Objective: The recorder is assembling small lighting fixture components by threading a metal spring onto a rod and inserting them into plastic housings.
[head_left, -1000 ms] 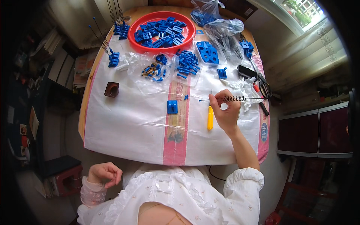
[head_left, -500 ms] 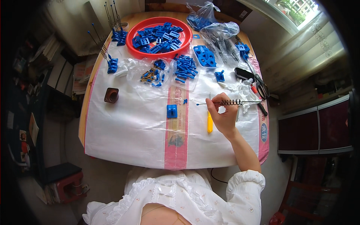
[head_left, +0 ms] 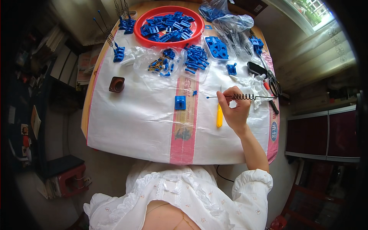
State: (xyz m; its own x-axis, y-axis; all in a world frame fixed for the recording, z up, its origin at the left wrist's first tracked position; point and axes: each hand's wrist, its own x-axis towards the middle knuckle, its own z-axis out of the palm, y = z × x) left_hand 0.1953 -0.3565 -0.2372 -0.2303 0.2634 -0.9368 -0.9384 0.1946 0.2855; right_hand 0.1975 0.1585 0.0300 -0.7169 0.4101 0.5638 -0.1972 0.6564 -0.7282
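My right hand [head_left: 236,109] is closed, thumb and fingers pinching a black coiled spring wire [head_left: 243,97]. The wire lies level above the table, its small blue tip to the left and its straight end to the right. Under the hand is a screwdriver with a yellow handle [head_left: 219,117], partly covered by the fingers. To the left of it sit a blue plastic base [head_left: 180,102] with a raised loop and a tiny blue piece [head_left: 194,92]. My left hand is out of view.
A red basin [head_left: 138,27] of blue parts stands at the back. Nearer are a clear tray of blue plates [head_left: 217,48], blue pegs [head_left: 196,57] and a bag with screws [head_left: 156,64]. Scissors [head_left: 274,84] lie at the right edge, a brown cup [head_left: 117,84] at left.
The whole view has shifted, so the table appears higher and slightly further right. My right hand keeps the same pinch on the spring wire, with little movement relative to the table.
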